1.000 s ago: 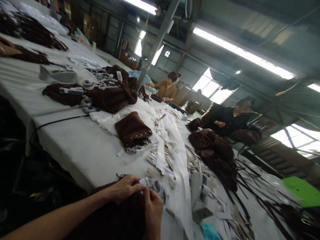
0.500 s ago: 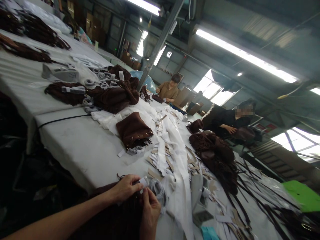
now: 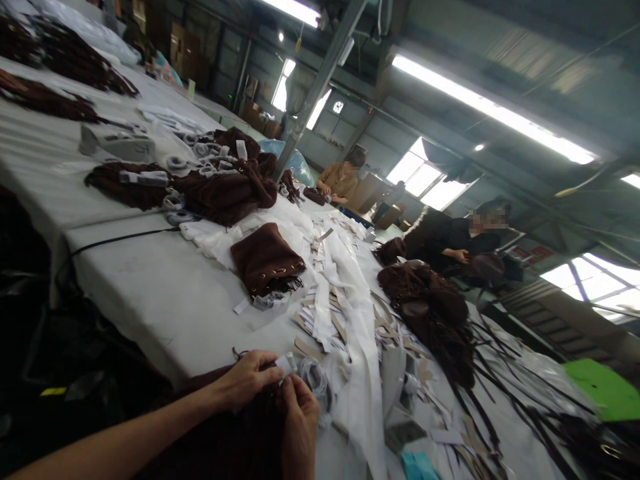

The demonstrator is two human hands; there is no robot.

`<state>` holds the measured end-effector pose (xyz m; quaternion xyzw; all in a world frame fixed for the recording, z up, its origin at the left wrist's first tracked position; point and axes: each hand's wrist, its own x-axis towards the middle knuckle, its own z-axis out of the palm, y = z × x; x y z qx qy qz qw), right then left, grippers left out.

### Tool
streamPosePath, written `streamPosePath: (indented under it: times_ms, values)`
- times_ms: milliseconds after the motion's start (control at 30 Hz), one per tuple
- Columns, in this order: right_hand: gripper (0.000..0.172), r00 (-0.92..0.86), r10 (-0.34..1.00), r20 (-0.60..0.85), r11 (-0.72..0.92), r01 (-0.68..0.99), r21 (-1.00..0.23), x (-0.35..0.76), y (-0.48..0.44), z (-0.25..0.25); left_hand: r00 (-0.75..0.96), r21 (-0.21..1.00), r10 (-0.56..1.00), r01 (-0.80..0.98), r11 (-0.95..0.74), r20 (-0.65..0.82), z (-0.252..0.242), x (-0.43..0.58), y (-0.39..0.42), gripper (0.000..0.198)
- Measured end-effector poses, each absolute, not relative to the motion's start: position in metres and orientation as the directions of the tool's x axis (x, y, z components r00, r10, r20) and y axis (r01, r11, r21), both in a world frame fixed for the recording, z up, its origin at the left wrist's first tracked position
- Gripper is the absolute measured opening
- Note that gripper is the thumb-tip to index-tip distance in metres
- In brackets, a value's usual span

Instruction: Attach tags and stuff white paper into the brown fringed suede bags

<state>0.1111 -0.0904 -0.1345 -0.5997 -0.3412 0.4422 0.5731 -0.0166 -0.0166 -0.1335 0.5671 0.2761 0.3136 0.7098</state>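
Roughly: near edge of white table [image 3: 150,300] runs from mid-left of frame down to lower centre, dark drop-off below it at lower left. Bare tabletop lies betw. the hands and brown pouch [image 3: 267,260] at centre, the only open stretch. To the right it's crowded: grey cord bundle [image 3: 317,381] just beside the hands, then a litter of white and tan strips [image 3: 330,320] up the middle, and a fringed brown heap [image 3: 430,307] centre-right. Left hand [image 3: 247,383] at bottom centre, thumb and fingers pinched shut on small white tag [image 3: 289,363]. Right hand [image 3: 300,420] just below and right of it, fingers curled tight, tips closed on the tag's lower end, so both hands hold it. Tag is pale, flat and rectangular, sitting at the table edge over dark brown fabric [image 3: 235,437] that hangs off at bottom centre. Print on tag too small to read. Two co-workers at upper centre [image 3: 343,180] and centre-right [image 3: 460,240], well apart.
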Motion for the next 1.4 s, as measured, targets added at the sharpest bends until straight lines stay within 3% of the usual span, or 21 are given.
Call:
streamPosePath:
  times_ms: [167,267,467,700,867,1000,1067,1233,1400]
  values:
    - [0.031,0.357,0.869,-0.341,-0.169,-0.433,-0.885,0.104,-0.087,-0.132,0.658,0.947,0.753,-0.228,0.227,-0.022,-0.131,-0.018,-0.018,0.030]
    - [0.030,0.360,0.849,-0.387,-0.164,-0.517,-0.840,0.102,-0.089,-0.131,0.668,0.949,0.744,-0.216,0.229,-0.027,-0.132,-0.018,-0.017,0.031]
    - [0.031,0.395,0.847,-0.355,-0.149,-0.465,-0.873,0.102,-0.095,-0.134,0.677,0.950,0.735,-0.209,0.233,-0.031,-0.136,-0.018,-0.019,0.034]
    - [0.045,0.515,0.814,-0.270,-0.119,-0.307,-0.944,0.093,-0.089,-0.139,0.691,0.924,0.720,-0.235,0.302,-0.060,-0.141,-0.018,-0.020,0.035]
    - [0.058,0.554,0.785,-0.277,-0.201,-0.194,-0.960,0.093,-0.090,-0.145,0.605,0.937,0.792,-0.222,0.271,-0.085,-0.146,-0.014,-0.021,0.035]
    - [0.055,0.700,0.696,-0.159,-0.074,-0.150,-0.986,0.091,-0.101,-0.140,0.566,0.965,0.819,-0.151,0.213,-0.093,-0.146,-0.013,-0.023,0.036]
    - [0.050,0.688,0.717,-0.108,-0.030,-0.124,-0.992,0.088,-0.105,-0.134,0.561,0.983,0.825,-0.102,0.151,-0.068,-0.145,-0.013,-0.025,0.036]
    - [0.047,0.551,0.823,-0.137,0.008,-0.252,-0.968,0.077,-0.106,-0.120,0.530,1.000,0.848,-0.012,-0.003,0.008,-0.144,-0.013,-0.026,0.036]
    - [0.063,0.487,0.862,-0.141,0.084,-0.412,-0.907,0.066,-0.103,-0.128,0.510,1.000,0.860,0.001,0.023,-0.020,-0.142,-0.012,-0.027,0.041]
